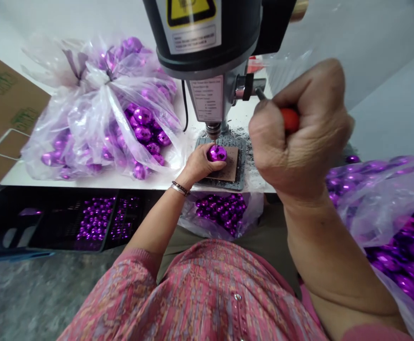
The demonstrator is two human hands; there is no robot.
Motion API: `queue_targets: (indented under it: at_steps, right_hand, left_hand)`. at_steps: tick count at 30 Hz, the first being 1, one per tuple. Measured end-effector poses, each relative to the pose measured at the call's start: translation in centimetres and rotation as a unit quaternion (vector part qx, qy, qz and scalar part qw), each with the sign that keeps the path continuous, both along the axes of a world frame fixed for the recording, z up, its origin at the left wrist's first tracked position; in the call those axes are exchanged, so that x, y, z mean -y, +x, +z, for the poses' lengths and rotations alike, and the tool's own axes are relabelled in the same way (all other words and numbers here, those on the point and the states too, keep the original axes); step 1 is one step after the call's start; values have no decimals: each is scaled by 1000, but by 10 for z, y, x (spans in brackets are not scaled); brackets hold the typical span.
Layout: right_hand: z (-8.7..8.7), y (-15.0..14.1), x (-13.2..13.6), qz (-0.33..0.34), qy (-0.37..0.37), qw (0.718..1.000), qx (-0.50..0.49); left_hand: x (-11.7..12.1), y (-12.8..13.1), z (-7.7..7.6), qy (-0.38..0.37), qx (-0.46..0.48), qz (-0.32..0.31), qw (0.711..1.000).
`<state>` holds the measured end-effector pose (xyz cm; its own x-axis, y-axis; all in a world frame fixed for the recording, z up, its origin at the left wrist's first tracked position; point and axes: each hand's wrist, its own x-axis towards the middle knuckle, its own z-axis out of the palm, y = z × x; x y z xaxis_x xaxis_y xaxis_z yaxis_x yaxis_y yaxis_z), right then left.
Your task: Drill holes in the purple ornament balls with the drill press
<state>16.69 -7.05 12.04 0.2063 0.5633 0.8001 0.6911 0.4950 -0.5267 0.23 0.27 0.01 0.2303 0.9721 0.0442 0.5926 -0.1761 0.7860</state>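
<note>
The fingers (218, 165) of the left hand (198, 163) grasp a faceted purple mirror ball (217, 153), thumb on the near side. The ball sits on a flat brown board (231, 166), directly beneath the chuck (213, 129) of a drill press (207, 42); whether the bit touches it cannot be told. The right hand (301, 128), nearer the camera, is clenched about the feed lever (260, 93), whose red knob (291, 120) shows between the curled fingers. The board lies on the grey base plate (241, 176), with dark shavings (249, 148) scattered around it on the white tabletop (257, 176). To the left, tied clear plastic bags (86, 106) of similar balls stand beside a cardboard box (10, 106). Below the tabletop's front edge, an open bag (255, 208) and a black crate (107, 237) hold more purple balls; another filled bag (380, 208) lies at the right. A beaded bracelet (180, 186) encircles the left wrist.
</note>
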Motion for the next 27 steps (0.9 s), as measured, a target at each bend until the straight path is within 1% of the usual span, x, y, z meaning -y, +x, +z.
queue_targets:
  at_steps: [3,9,15,19,23,25,27]
  right_hand:
    - [-10,3,0,13,54,998,32]
    - [-24,5,-4,7,114,991,70]
    - [-39,0,-8,-9,141,989,37]
    - [-47,-1,-13,-26,177,983,34]
    - [-57,-3,-15,-9,200,979,32]
    - [-58,-5,-15,1,209,978,22]
    - [-52,-8,-14,2,209,978,-1]
  left_hand:
    - [0,0,2,3,-27,-18,999]
    - [2,0,3,12,-35,-13,999]
    - [4,2,2,17,-44,-3,999]
    - [5,3,0,14,-44,8,999]
    - [6,3,-2,13,-38,17,999]
    - [7,4,-1,17,-41,25,999]
    - [8,5,0,15,-44,26,999]
